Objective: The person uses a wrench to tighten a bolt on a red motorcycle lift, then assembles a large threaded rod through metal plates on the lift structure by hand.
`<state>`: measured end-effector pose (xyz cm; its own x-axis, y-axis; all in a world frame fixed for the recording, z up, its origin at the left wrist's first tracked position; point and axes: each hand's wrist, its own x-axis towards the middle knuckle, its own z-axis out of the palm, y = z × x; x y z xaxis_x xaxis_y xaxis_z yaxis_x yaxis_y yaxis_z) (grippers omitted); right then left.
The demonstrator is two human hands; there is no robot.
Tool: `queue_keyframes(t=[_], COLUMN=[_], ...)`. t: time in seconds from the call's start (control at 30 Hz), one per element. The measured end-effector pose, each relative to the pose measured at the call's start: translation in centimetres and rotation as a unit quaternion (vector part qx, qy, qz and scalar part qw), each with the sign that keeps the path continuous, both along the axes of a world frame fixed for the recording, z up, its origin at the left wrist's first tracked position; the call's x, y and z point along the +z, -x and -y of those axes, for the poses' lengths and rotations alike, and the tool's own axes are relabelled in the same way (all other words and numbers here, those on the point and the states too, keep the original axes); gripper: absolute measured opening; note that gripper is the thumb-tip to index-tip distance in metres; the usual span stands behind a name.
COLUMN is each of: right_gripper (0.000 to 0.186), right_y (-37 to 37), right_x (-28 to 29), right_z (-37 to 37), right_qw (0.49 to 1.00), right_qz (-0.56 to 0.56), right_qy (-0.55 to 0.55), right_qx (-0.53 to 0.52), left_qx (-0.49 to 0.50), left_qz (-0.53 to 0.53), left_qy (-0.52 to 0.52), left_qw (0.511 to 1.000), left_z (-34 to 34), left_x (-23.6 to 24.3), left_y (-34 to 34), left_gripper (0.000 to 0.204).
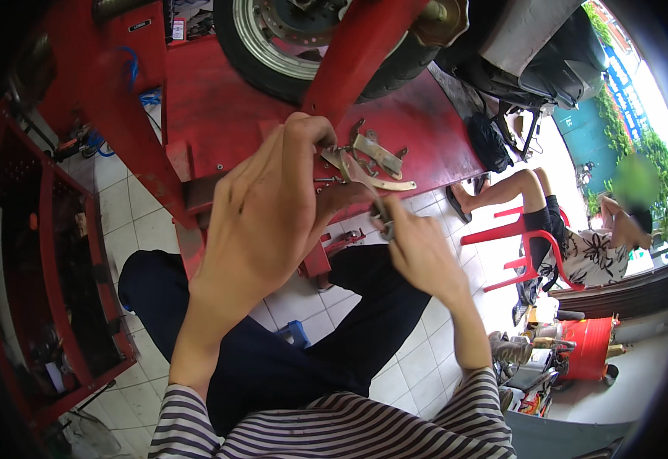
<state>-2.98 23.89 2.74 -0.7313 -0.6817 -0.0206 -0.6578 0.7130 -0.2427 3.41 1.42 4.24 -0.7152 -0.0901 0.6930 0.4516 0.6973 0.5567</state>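
My left hand [261,214] is closed, fingertips on a silver metal piece [353,170] above the front edge of the red platform [425,122]. Just right of it, my right hand [418,249] is closed round a small dark metal tool [382,216], which meets that piece; its exact shape is partly hidden by the fingers. Behind my hands, a flat metal bracket [380,155], a light curved metal bar [396,185] and several small bolts lie on the platform.
A motorbike wheel [250,46] stands behind a sloping red bar [330,69]. A red cabinet [51,229] is left. Right, another person's leg [502,191] extends from a red plastic chair [490,239]. A red container [585,348] stands among tools. A small blue object [294,333] is below me.
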Motion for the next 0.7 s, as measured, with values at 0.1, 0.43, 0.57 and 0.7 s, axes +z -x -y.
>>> queue_keyframes(t=[0.1, 0.43, 0.57, 0.7], right_gripper=[0.039, 0.034, 0.038, 0.039], right_y=[3.4, 9.7, 10.5, 11.3], right_x=[-1.1, -8.5, -9.4, -10.3], right_z=[-3.0, -0.7, 1.8, 2.3], right_qw=[0.99, 0.945, 0.954, 0.965], right_qz=[-0.128, -0.266, -0.232, -0.209], right_qy=[-0.067, -0.176, -0.16, -0.098], right_qx=[0.003, -0.069, -0.103, -0.126], left_qx=[0.027, -0.032, 0.021, 0.032], left_qz=[-0.015, -0.224, -0.296, -0.294], left_qy=[0.023, -0.098, -0.201, -0.198], left_qw=[0.999, 0.969, 0.934, 0.934], left_z=[1.4, 2.5, 2.1, 2.9], left_x=[0.6, 2.3, 1.8, 1.3], left_y=[-0.7, -3.3, -3.1, -3.1], left_gripper=[0.038, 0.03, 0.031, 0.029])
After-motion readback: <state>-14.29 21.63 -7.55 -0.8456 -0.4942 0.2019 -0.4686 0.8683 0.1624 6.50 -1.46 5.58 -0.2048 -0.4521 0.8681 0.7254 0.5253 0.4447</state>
